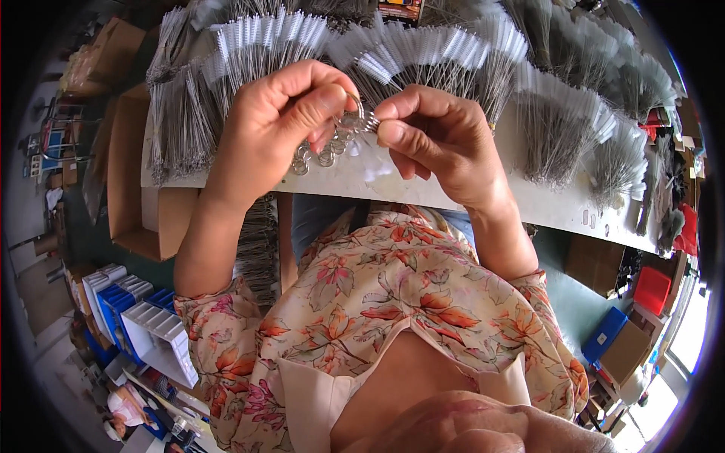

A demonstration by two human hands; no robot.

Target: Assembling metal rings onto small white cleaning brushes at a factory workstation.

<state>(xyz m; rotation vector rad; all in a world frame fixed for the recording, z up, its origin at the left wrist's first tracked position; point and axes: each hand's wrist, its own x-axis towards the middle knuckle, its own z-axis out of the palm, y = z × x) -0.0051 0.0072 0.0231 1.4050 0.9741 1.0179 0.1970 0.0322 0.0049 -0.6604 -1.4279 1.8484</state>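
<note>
Above the worktable's near edge, my left hand [291, 113] pinches a metal split ring [359, 108] between thumb and fingers. Facing it, my right hand [442, 136] has thumb and forefinger closed on some small shiny wire ends [370, 121]. These meet the ring in the gap between my hands; whether they are threaded onto it cannot be made out. Below, several loose metal rings [328, 155] lie on the pale tabletop, partly covered by my left fingers.
Bundles of wire-handled brushes with white bristles [268, 38] line the worktable [551, 200], with more heaped at right [559, 128]. An open cardboard box [132, 177] stands left of the table. Blue and white plastic bins [158, 336] are lower left, a red bin [652, 291] at right.
</note>
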